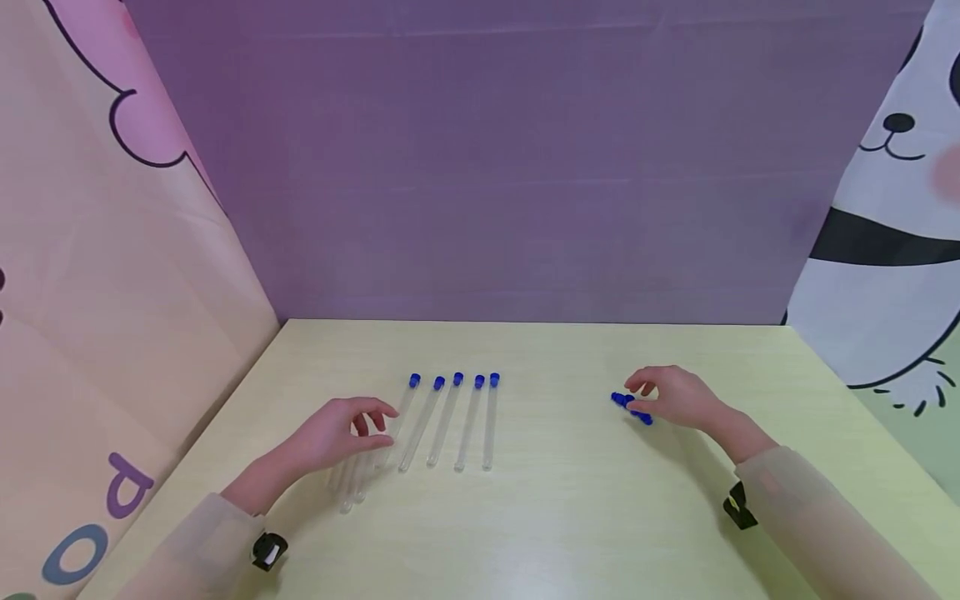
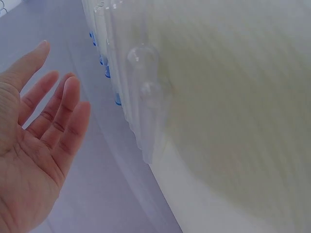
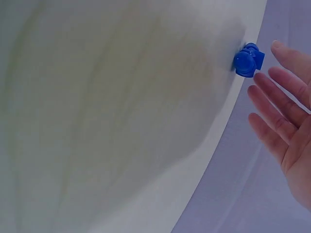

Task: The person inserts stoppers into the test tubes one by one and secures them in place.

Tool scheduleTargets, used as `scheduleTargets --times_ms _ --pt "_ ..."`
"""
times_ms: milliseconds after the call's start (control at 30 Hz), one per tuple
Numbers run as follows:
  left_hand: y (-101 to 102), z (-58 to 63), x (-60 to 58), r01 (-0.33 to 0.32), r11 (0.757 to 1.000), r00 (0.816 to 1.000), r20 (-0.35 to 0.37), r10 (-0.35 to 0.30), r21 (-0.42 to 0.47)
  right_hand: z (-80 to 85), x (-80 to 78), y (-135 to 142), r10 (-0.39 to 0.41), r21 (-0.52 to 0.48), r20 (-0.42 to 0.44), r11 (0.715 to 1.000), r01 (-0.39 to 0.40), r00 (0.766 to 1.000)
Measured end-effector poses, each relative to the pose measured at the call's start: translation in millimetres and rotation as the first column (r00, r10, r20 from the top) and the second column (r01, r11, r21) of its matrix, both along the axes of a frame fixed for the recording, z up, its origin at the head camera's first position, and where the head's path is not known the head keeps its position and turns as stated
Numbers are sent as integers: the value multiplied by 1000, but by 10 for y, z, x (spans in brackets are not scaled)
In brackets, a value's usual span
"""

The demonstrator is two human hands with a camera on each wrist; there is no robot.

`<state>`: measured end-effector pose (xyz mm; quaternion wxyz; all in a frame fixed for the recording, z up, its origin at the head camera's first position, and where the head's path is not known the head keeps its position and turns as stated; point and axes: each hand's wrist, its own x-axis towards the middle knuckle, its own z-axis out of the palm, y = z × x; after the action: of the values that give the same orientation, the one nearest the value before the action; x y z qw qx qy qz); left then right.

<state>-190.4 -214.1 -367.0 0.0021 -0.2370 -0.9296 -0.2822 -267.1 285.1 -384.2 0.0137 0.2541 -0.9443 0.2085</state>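
My left hand (image 1: 339, 432) hovers over the left end of a row of clear test tubes, its fingers loosely bent and nothing between them. Several tubes (image 1: 446, 425) lie side by side on the table with blue caps at their far ends. Under the hand lie more tubes (image 1: 347, 498), partly hidden; their rounded ends (image 2: 143, 56) show in the left wrist view. On the right, my right hand (image 1: 678, 398) reaches over a small cluster of loose blue caps (image 1: 619, 399), thumb and fingers apart. The right wrist view shows the caps (image 3: 245, 60) just beyond the fingertips.
The pale wooden table (image 1: 555, 517) meets a purple cloth backdrop (image 1: 525, 167) at its far edge. Printed cloths hang at the left (image 1: 112, 275) and right (image 1: 885, 292). Dark wrist devices (image 1: 269, 550) sit at both cuffs.
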Motion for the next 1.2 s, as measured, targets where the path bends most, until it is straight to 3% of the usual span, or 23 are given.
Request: scheduleTargets --times_ms 600,867,1200 --pt "-95 -19 82 3 1000 1000 -16 -3 23 -56 -99 -48 1 70 46 998 -4 999" --pt "-164 -35 91 -21 1000 1000 -20 22 14 -35 -59 -69 -2 54 51 999 -1 999" --pt "-270 -44 81 -48 999 998 -47 48 11 5 16 -13 -7 23 -4 1000 7 1000"
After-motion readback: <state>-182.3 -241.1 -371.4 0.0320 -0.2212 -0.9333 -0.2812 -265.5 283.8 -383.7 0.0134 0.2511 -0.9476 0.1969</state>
